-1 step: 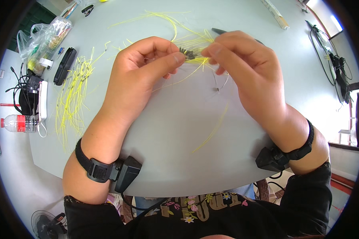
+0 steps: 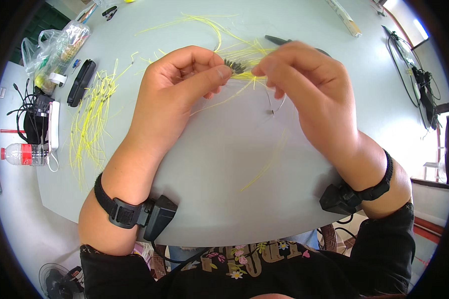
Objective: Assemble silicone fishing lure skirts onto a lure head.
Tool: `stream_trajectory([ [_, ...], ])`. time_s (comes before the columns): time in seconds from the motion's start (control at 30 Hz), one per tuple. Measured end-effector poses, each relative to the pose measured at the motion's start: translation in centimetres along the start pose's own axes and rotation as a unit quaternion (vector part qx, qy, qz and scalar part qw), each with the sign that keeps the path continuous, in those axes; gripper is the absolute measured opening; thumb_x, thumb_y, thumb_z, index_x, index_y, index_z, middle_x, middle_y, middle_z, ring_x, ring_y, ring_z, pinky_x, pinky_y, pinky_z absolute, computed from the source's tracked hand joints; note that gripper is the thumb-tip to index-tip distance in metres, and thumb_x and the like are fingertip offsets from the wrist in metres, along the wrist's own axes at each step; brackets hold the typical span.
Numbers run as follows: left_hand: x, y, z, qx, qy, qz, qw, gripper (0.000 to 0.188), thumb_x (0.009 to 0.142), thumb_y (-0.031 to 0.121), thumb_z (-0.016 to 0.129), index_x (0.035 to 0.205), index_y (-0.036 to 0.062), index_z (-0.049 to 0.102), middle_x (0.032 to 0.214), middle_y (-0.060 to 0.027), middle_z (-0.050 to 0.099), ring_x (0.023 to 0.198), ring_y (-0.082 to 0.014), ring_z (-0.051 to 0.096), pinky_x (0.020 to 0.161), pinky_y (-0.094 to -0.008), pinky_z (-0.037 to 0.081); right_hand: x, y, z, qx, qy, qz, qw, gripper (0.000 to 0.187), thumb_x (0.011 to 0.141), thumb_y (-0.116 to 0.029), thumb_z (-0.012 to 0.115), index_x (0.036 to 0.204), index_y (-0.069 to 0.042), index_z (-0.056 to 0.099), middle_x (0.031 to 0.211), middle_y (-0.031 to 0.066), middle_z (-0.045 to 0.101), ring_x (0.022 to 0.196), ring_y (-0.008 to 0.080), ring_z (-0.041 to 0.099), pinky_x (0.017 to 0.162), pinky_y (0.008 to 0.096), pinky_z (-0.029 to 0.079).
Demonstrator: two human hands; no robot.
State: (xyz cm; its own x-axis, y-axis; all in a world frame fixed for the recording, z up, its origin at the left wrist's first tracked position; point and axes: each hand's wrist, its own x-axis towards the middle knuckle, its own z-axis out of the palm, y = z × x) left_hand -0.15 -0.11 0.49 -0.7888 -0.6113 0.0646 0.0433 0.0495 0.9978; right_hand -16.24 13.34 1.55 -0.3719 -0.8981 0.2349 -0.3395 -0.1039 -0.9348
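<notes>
My left hand (image 2: 187, 74) is closed, thumb and fingers pinching a tight cluster of small dark ends (image 2: 234, 66) that sit on thin yellow strands. To its right, my right hand (image 2: 304, 74) is closed in a pinch, its fingertips slightly blurred beside the cluster and appearing to grip a yellow strand. More yellow strands (image 2: 204, 22) fan out on the table behind both hands. A single yellow strand (image 2: 257, 175) trails toward me, its upper part smeared. Just below the right fingers lies a tiny dark piece on a pale thread (image 2: 272, 112).
A loose pile of yellow strands (image 2: 92, 119) lies at left, by a black case (image 2: 81, 83). Beyond are a plastic bag (image 2: 60, 55), a bottle (image 2: 22, 154) and a white power strip (image 2: 54, 124). A dark tool (image 2: 274, 39) lies behind my right hand; black cables (image 2: 424, 84) are far right.
My right fingertips have shifted slightly right, away from the dark cluster. The upper part of the trailing yellow strand has blurred. My left hand stays in place.
</notes>
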Motion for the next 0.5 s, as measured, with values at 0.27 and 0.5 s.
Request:
stream_trajectory([
  [0.27, -0.1, 0.16, 0.24, 0.003, 0.004, 0.005, 1.0, 0.011, 0.086, 0.008, 0.066, 0.095, 0.002, 0.065, 0.081, -0.0012, 0.063, 0.073, -0.009, 0.055, 0.071, -0.0226, 0.044, -0.42, -0.83, 0.73, 0.007, -0.067, 0.104, 0.992, 0.018, 0.093, -0.012, 0.06, 0.089, 0.003, 0.07, 0.077, 0.0035, 0.066, 0.056, 0.006, 0.051, 0.053, 0.0207, 0.041],
  [0.5, -0.15, -0.05, 0.62, 0.075, 0.026, 0.052, 0.996, 0.006, 0.085, 0.007, 0.07, 0.088, 0.0024, 0.067, 0.076, 0.0001, 0.066, 0.067, -0.0018, 0.055, 0.061, -0.017, 0.043, -0.33, -0.6, 0.76, 0.033, -0.072, 0.114, 0.99, 0.02, 0.093, -0.014, 0.06, 0.088, 0.003, 0.07, 0.069, 0.0026, 0.062, 0.055, 0.0061, 0.052, 0.052, 0.0208, 0.04],
])
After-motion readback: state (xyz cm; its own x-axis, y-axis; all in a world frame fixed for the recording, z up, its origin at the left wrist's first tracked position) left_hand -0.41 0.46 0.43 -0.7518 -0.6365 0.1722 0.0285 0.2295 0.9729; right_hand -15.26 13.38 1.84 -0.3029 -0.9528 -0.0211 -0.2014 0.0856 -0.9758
